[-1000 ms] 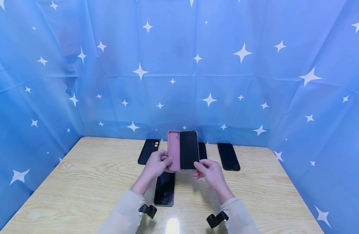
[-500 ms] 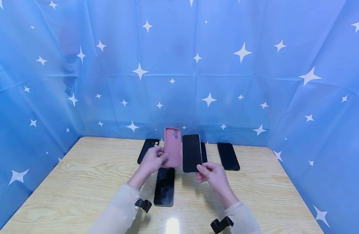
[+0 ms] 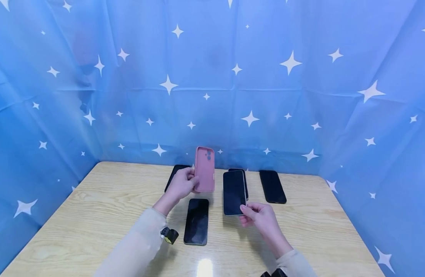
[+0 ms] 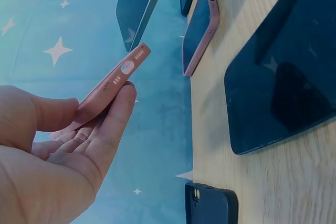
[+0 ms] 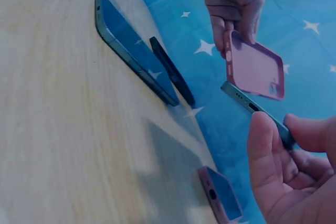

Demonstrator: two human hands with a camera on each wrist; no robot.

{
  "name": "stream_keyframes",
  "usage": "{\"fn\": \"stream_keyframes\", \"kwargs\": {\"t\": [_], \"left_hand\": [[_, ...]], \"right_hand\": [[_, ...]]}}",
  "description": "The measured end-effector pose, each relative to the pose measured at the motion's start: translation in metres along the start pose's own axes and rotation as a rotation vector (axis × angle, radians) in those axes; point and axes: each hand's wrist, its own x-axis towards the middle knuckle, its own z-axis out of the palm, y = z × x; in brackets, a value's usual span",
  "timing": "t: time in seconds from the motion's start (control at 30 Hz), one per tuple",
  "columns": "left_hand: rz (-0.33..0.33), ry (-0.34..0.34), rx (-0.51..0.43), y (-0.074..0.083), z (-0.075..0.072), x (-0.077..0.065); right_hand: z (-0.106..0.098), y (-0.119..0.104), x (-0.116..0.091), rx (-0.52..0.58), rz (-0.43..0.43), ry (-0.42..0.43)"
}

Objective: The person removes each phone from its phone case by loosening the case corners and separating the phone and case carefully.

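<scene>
My left hand (image 3: 179, 184) pinches a pink phone case (image 3: 204, 169) by its lower left edge, holding it up above the table with its hollow inside facing me. In the left wrist view the case's bottom edge (image 4: 126, 66) shows, thumb on one face and fingers on the other. My right hand (image 3: 264, 223) grips a smartphone (image 3: 234, 192) at its lower right corner, dark screen towards me. The phone is raised and apart from the case. Its port edge (image 5: 252, 106) shows in the right wrist view.
A dark phone (image 3: 196, 221) lies in front of the pink case. Behind the held phone lies another phone in a pink case (image 4: 202, 30). A black phone (image 3: 272, 186) lies at the back right, and a black phone case (image 4: 210, 203) sits partly behind my left hand.
The phone, which overlapped the pink case a second ago, has moved right and down with my right hand. My left hand has shifted the case slightly up, leaving a gap between them.
</scene>
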Motion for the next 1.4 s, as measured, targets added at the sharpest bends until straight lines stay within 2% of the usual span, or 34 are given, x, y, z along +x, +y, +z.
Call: {"fn": "stream_keyframes", "kwargs": {"t": [0.3,0.5,0.93,1.4], "left_hand": [[-0.037,0.002,0.062,-0.003,0.002,0.010],[-0.042,0.006,0.068,-0.006,0.003,0.015],[-0.047,0.005,0.089,-0.007,0.004,0.020],[-0.052,0.007,0.112,-0.009,0.007,0.023]], "right_hand": [[-0.006,0.014,-0.008,-0.039,0.026,-0.040],[-0.007,0.023,-0.014,-0.045,0.024,-0.099],[-0.005,0.034,-0.029,-0.034,0.047,-0.154],[-0.001,0.042,-0.040,-0.042,0.084,-0.153]]}}
